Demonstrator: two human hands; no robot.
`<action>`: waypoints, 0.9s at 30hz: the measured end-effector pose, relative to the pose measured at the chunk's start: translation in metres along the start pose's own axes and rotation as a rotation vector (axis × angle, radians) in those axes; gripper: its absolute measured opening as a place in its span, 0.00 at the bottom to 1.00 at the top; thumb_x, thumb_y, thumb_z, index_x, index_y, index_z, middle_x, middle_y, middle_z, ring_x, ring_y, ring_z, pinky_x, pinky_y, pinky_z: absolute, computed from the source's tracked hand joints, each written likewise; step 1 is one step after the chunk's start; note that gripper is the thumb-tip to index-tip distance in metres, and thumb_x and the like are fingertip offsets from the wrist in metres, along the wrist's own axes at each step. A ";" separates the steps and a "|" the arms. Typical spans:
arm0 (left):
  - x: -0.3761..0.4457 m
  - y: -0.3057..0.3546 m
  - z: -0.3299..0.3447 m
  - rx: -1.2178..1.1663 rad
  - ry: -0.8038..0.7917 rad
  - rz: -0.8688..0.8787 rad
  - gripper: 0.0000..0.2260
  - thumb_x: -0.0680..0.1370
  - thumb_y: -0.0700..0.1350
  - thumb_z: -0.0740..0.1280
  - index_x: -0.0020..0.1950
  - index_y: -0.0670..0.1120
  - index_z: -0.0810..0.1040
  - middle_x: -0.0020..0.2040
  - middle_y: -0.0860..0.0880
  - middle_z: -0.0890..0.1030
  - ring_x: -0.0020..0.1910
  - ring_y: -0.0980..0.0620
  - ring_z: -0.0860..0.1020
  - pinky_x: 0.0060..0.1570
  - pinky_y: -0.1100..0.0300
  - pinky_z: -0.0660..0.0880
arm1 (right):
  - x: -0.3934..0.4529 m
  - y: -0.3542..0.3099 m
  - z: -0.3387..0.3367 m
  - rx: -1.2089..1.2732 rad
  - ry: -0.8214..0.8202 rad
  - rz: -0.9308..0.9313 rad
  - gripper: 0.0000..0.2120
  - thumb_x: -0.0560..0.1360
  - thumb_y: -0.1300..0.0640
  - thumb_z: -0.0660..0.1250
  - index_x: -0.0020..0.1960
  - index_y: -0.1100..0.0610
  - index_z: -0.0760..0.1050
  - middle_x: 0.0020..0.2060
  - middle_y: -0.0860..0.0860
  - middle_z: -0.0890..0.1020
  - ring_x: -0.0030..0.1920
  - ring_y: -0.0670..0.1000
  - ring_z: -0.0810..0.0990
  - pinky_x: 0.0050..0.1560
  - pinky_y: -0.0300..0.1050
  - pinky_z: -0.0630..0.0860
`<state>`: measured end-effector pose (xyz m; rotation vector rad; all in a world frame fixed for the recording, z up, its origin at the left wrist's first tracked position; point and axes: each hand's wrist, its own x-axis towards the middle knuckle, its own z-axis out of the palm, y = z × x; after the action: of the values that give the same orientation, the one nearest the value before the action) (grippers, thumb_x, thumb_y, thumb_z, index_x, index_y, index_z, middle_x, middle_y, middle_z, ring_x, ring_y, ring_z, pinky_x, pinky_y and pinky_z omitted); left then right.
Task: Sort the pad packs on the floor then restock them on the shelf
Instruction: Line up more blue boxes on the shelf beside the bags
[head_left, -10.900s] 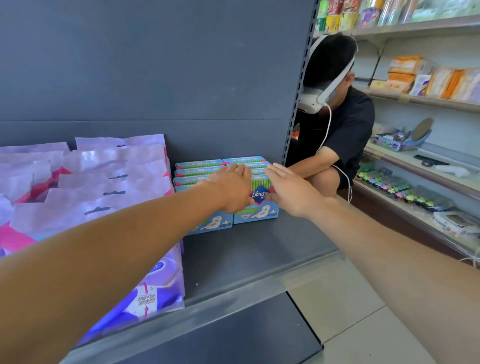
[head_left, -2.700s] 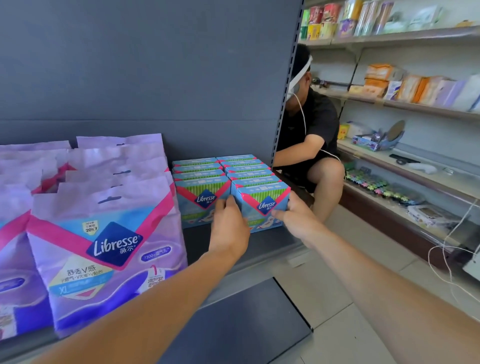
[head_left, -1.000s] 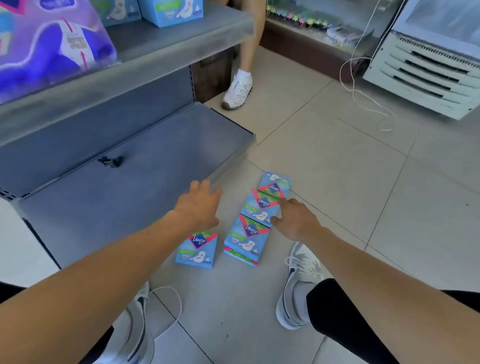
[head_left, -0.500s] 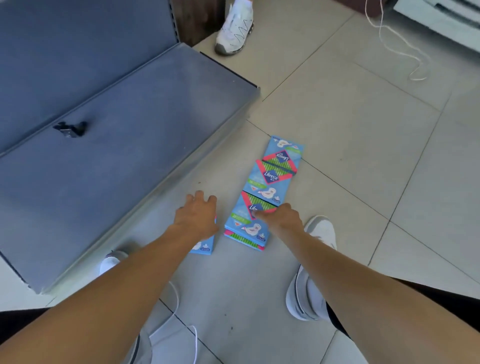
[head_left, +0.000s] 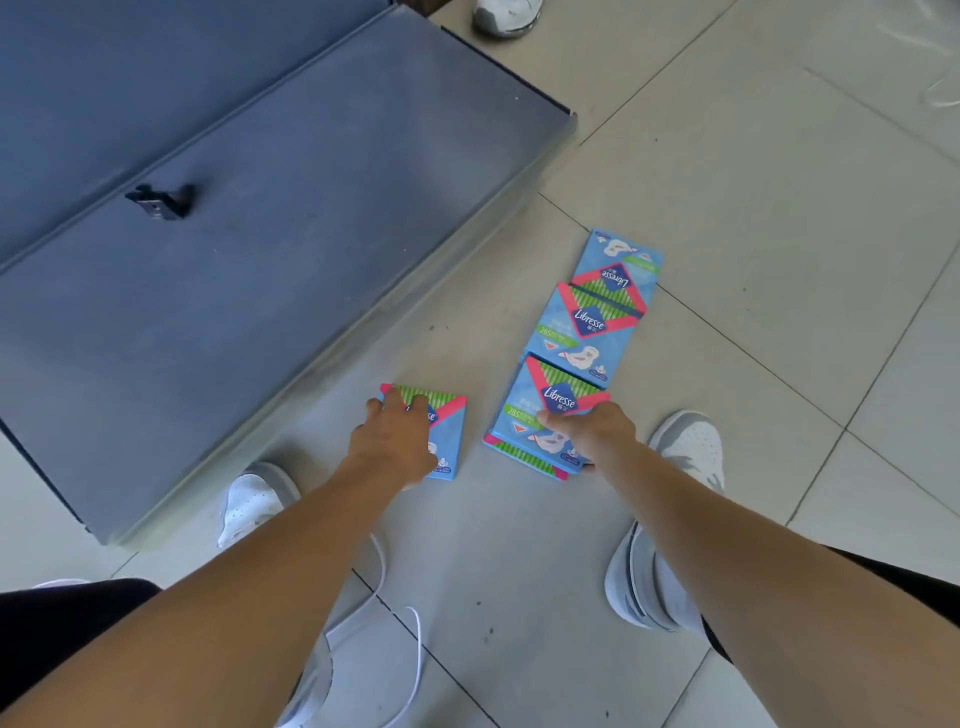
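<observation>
Four blue pad packs lie on the tiled floor (head_left: 727, 182): a lone pack (head_left: 441, 431) beside the grey shelf base (head_left: 260, 260), and three overlapping in a row, namely nearest pack (head_left: 540, 410), middle pack (head_left: 582, 327) and far pack (head_left: 618, 260). Left hand (head_left: 395, 441) rests on the lone pack, fingers curled over its far edge; right hand (head_left: 592, 431) grips the nearest pack. White shoes (head_left: 685, 447) flank them.

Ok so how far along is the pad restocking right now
Partly done at best. Blue pad packs lie on the floor tiles: a loose row and a single pack beside it. In hand: the left hand rests on the single pack, the right hand on the nearest row pack. Left: gathering them and shelving; the grey shelf base holds none.
</observation>
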<state>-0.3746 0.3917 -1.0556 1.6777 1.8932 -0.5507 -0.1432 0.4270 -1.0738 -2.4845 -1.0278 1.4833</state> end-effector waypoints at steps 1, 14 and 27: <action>0.000 -0.002 0.003 -0.006 0.013 -0.002 0.29 0.75 0.54 0.68 0.72 0.47 0.61 0.72 0.42 0.59 0.68 0.42 0.63 0.54 0.51 0.72 | 0.003 0.003 -0.001 -0.002 -0.006 0.004 0.35 0.56 0.37 0.80 0.56 0.55 0.77 0.50 0.52 0.83 0.49 0.55 0.83 0.50 0.55 0.82; 0.008 -0.025 0.021 -0.410 0.082 -0.222 0.44 0.66 0.61 0.76 0.72 0.47 0.56 0.60 0.43 0.70 0.61 0.41 0.71 0.55 0.47 0.73 | -0.010 0.033 -0.031 0.222 -0.130 -0.140 0.19 0.70 0.53 0.76 0.52 0.64 0.75 0.47 0.59 0.85 0.49 0.61 0.84 0.54 0.63 0.79; 0.011 0.003 0.010 -0.724 0.001 -0.273 0.21 0.73 0.44 0.74 0.61 0.41 0.71 0.60 0.40 0.77 0.57 0.41 0.77 0.48 0.56 0.72 | -0.032 0.023 -0.035 0.367 -0.305 -0.223 0.21 0.72 0.58 0.74 0.61 0.65 0.73 0.55 0.59 0.83 0.46 0.54 0.84 0.48 0.51 0.81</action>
<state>-0.3712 0.3941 -1.0700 0.9602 2.0000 0.0564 -0.1137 0.3999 -1.0398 -1.8745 -0.9296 1.8184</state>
